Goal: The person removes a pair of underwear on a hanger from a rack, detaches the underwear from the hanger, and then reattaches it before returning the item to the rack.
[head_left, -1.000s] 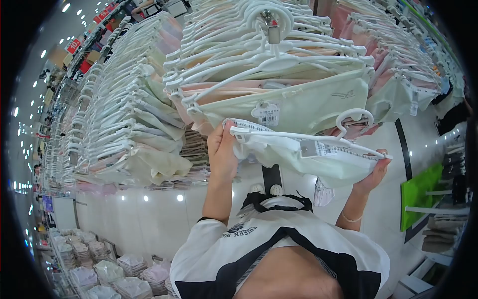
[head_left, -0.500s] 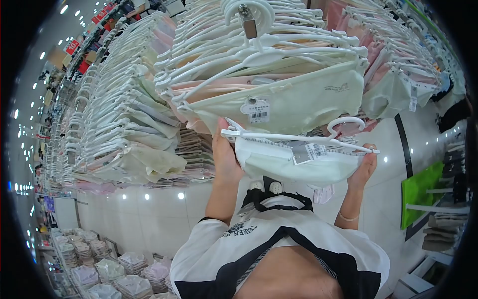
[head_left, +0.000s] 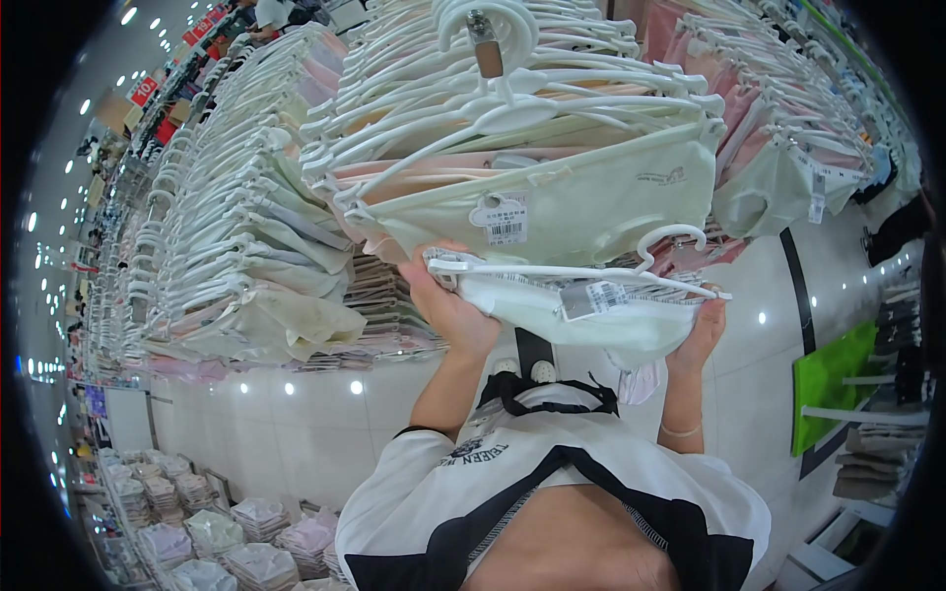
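A pair of pale mint underpants (head_left: 552, 313) hangs from a white plastic hanger (head_left: 572, 272) in front of me, its hook pointing up at the right. My left hand (head_left: 455, 310) grips the left end of the hanger along with the waistband. At the other end, my right hand (head_left: 702, 330) pinches the hanger's tip and the cloth with thumb and fingers. A white barcode label (head_left: 594, 298) shows at the waistband. Just behind, light green underpants (head_left: 581, 202) with a tag (head_left: 501, 219) hang at the front of a packed rail.
Dense rows of hangers with pastel underpants (head_left: 266, 227) stand to the left, and pink ones (head_left: 759, 138) to the right. Folded stacks (head_left: 261, 566) lie at lower left. A green panel (head_left: 833, 389) stands at right over the tiled floor (head_left: 296, 433). Another person (head_left: 268, 15) shows at top left.
Both hands and the held hanger have shifted slightly left. My left fingers now reach further over the hanger's left end. A person has come into view at top left.
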Available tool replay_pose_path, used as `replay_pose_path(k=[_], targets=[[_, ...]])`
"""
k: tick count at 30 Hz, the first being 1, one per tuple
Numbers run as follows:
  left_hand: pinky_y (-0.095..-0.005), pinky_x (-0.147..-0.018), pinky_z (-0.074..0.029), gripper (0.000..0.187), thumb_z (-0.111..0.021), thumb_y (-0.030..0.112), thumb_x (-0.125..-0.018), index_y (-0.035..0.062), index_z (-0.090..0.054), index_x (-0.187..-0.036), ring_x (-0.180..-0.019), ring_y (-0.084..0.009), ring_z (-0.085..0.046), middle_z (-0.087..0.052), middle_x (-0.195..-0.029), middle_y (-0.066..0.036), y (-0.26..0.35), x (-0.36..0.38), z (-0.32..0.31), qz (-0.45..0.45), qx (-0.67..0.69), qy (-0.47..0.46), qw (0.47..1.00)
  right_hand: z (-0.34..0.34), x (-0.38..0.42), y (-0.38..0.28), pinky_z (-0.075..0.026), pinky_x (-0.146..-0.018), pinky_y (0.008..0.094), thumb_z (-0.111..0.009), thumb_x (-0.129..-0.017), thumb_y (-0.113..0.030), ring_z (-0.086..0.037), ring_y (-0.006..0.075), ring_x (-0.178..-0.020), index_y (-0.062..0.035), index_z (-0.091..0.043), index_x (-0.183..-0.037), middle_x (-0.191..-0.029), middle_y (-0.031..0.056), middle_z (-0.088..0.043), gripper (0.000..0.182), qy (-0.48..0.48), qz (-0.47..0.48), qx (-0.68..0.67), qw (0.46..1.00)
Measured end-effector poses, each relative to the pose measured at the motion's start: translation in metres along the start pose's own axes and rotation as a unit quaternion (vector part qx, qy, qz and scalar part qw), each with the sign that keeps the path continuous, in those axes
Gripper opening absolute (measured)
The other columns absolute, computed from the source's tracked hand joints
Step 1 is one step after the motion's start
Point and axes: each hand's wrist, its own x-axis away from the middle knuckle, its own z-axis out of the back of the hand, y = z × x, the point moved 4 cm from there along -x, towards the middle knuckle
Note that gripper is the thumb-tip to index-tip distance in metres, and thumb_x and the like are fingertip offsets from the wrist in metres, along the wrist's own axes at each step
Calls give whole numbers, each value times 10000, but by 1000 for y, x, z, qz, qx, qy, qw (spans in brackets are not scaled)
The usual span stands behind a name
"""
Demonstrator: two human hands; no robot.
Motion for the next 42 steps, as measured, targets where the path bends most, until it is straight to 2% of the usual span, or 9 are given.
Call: replay_pose_path(k=[7, 10, 14, 16, 18, 22, 28, 37, 42], targets=[[-207, -434, -326, 334, -349, 323, -768, 15, -441, -677, -461, -99, -409, -445, -565, -47, 13, -1, -3, -200, -238, -32, 950, 12, 1, 31, -369, -516, 182, -374, -780, -260, -423, 70, -569, -23, -420, -785, -704, 14, -447, 242, 23, -153, -41, 987], [-211, -399, -313, 275, -388, 257, -757, 10, -457, -659, -439, -110, -421, -464, -541, -52, 22, 0, -15, -261, -311, -80, 910, 18, -12, 21, -348, -498, 176, -399, -767, -184, -420, 73, -542, 4, -434, -820, -731, 35, -469, 198, -147, -72, 382, 910], [-233, -370, -317, 168, -463, 172, -708, 10, -469, -664, -399, -158, -426, -464, -512, -63, 32, 9, -42, -336, -409, -254, 810, -8, -9, -45, -332, -540, 195, -420, -744, -145, -414, 86, -587, 16, -418, -879, -707, 52, -462, 211, -42, 89, 436, 895], [-243, -364, -324, 127, -495, 138, -678, 13, -475, -669, -394, -181, -429, -461, -510, -65, 26, 13, -52, -304, -414, -361, 778, -17, 4, -66, -342, -572, 224, -455, -717, -131, -424, 113, -614, 20, -407, -907, -743, 73, -467, 248, -72, 210, 396, 891], [-251, -363, -333, 102, -516, 108, -651, 17, -478, -676, -402, -197, -436, -460, -513, -64, 17, 18, -60, -230, -388, -465, 762, -56, 13, -79, -361, -544, 269, -511, -642, -72, -451, 179, -628, 13, -404, -897, -779, 99, -479, 289, -243, 275, 313, 876], [-258, -359, -341, 75, -520, 78, -638, 26, -477, -670, -407, -194, -449, -471, -524, -57, 12, 31, -70, -232, -387, -530, 718, -98, 30, -56, -367, -528, 271, -556, -601, -39, -461, 196, -632, 0, -398, -866, -785, 121, -468, 311, -416, 248, 192, 854], [-252, -356, -323, 95, -433, 102, -699, 13, -457, -673, -375, -194, -411, -437, -504, -67, 12, 29, -64, -208, -409, -524, 718, -110, 34, -34, -317, -368, 194, -574, -619, -78, -423, 110, -424, -6, -422, -740, -591, 82, -451, 207, -287, 47, 2, 957], [-265, -332, -312, 109, -401, 12, -663, -10, -400, -769, -324, -179, -392, -413, -450, -70, 5, 24, -62, -106, -358, -476, 796, -114, 23, -43, -290, -337, 219, -547, -654, -126, -353, 142, -333, 14, -419, -708, -468, 63, -394, 198, -339, 229, 239, 881], [-248, -325, -311, 130, -396, -11, -647, -13, -391, -777, -319, -170, -399, -427, -452, -63, 0, 24, -64, -142, -341, -517, 772, -105, 13, -35, -293, -349, 211, -529, -675, -138, -370, 92, -372, 14, -423, -722, -470, 52, -406, 192, -311, 127, 229, 913]])
